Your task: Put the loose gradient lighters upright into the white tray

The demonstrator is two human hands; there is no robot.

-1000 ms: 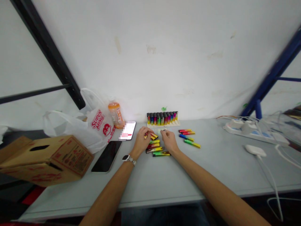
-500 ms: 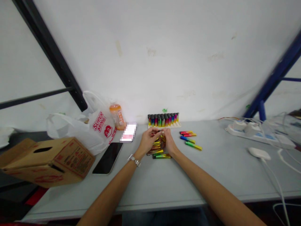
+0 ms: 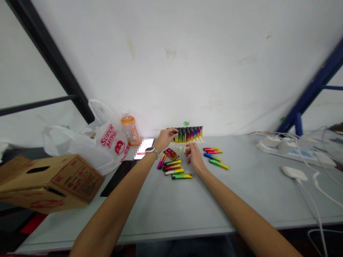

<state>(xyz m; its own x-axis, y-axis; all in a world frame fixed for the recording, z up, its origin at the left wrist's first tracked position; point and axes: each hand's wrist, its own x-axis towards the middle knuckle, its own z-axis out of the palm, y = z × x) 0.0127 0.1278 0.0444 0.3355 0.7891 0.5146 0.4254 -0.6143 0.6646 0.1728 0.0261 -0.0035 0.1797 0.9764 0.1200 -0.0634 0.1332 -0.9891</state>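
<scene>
My left hand (image 3: 165, 138) reaches to the left end of a white holed rack (image 3: 200, 140) and hides part of it. Its fingers are pinched at the top of a yellow-green lighter (image 3: 176, 138) in the front row. Several rainbow-coloured lighters (image 3: 192, 134) with black tops stand upright in the rack. Just in front of it, my right hand (image 3: 195, 157) hovers low over the table, fingers loosely bent and apart, with nothing visible in them. Between my forearms lies a loose group of lighters (image 3: 173, 166). Several more lighters (image 3: 213, 151) lie right of my right hand.
To the left are a cardboard box (image 3: 72, 178), a white plastic bag (image 3: 107, 142), an orange drink bottle (image 3: 130, 126), a dark phone (image 3: 118, 178) and a lit phone (image 3: 142, 150). A power strip (image 3: 294, 153) and a white charger (image 3: 294, 174) with cables lie right. A wall stands behind.
My hands were together over the loose lighters. The left has moved up and left to the rack, while the right has drawn slightly down and opened, uncovering the loose lighters.
</scene>
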